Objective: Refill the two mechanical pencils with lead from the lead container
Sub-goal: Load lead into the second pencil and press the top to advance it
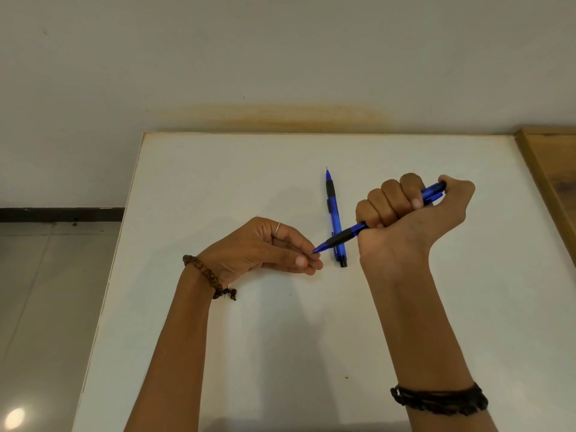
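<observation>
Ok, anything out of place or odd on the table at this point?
One thing: no lead container is in view. Otherwise nothing is spilled or damaged. The right hand grips one blue pencil, its tip at the left hand's fingertips; the second pencil lies flat on the white table.

A white surface (218, 338) meets a stained wall (280, 57) at its far edge; grey floor tiles (46, 291) lie left.

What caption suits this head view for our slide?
Right hand grips a blue pencil, left hand at its tip; second pencil lies on the table.
</observation>
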